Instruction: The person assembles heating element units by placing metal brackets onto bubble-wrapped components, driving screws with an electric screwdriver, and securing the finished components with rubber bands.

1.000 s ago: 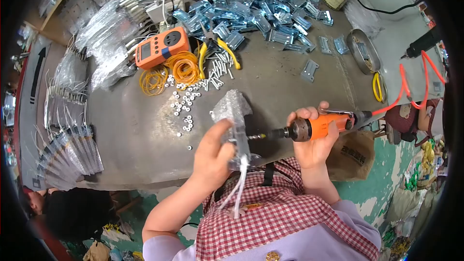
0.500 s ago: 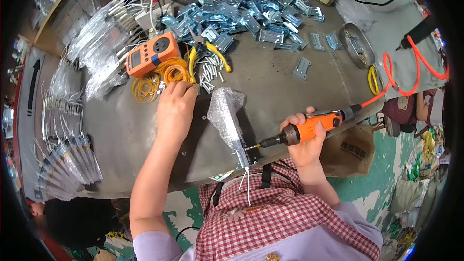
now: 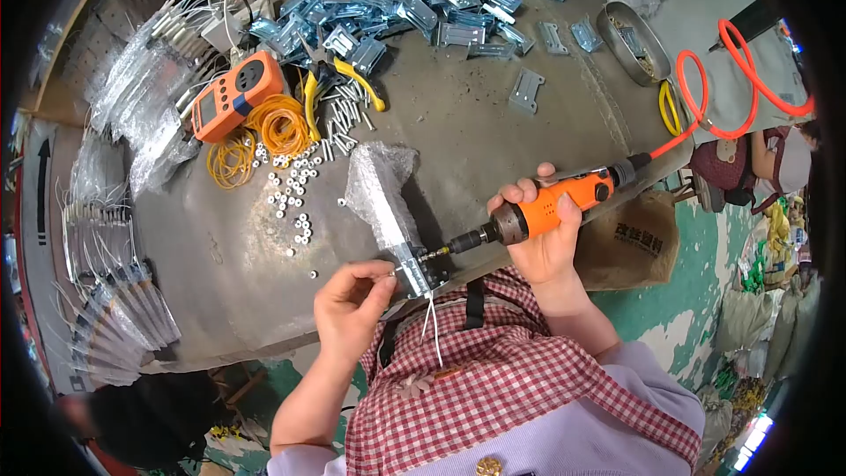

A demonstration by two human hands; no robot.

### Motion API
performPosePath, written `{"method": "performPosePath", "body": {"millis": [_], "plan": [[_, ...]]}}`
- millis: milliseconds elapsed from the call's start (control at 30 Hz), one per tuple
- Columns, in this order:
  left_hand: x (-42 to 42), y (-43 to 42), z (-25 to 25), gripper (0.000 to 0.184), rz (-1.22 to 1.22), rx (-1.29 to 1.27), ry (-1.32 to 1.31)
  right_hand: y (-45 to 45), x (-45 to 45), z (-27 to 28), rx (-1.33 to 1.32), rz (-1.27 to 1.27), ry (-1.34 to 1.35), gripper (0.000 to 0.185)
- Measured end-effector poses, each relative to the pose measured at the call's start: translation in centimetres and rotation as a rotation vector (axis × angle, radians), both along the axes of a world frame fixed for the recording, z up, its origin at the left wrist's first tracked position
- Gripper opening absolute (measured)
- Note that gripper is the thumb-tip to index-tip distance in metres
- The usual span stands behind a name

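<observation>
My right hand (image 3: 546, 242) is wrapped round an orange power screwdriver (image 3: 564, 207), with its bit pointing left at a screw in a metal bracket (image 3: 412, 273). The bracket sits at the lower end of a bubble-wrapped part (image 3: 379, 198) near the table's front edge, and two white wires (image 3: 432, 322) hang from it. On the bracket's left side, my left hand (image 3: 348, 304) is closed in a pinch on what looks like a small nut, mostly hidden by the fingertips. Small white nuts (image 3: 295, 185) lie scattered beyond that hand, beside a bunch of screws (image 3: 346, 119).
Blue-silver brackets (image 3: 397, 0) are heaped at the back. Yellow-handled pliers (image 3: 313, 106), rubber bands (image 3: 280, 128) and an orange meter (image 3: 238, 95) lie at left. More wrapped parts (image 3: 123, 300) are fanned out there. A red coiled hose (image 3: 696, 88) runs right from the screwdriver.
My left hand has come from the nuts and screws down to the bracket's left side, uncovering the white nuts. The screwdriver stays at the bracket. The whole view has shifted slightly.
</observation>
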State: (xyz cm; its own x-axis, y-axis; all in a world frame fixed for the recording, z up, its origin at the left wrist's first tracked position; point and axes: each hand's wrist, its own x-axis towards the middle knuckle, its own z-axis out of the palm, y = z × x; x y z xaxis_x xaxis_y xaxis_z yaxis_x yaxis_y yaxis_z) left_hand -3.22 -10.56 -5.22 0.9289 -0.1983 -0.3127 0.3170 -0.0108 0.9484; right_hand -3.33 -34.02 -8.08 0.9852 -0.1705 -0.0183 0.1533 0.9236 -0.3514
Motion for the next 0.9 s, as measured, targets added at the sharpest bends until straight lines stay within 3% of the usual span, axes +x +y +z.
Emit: {"method": "performPosePath", "body": {"millis": [400,900], "plan": [[-0.7,-1.6,-1.0,0.012,0.084,-0.184,-0.020,-0.3,-0.3,0.0,0.059,-0.029,0.039,0.034],[-0.8,-2.0,-0.9,0.008,0.108,-0.016,-0.246,-0.4,-0.3,-0.5,0.026,-0.008,-0.007,0.035]]}}
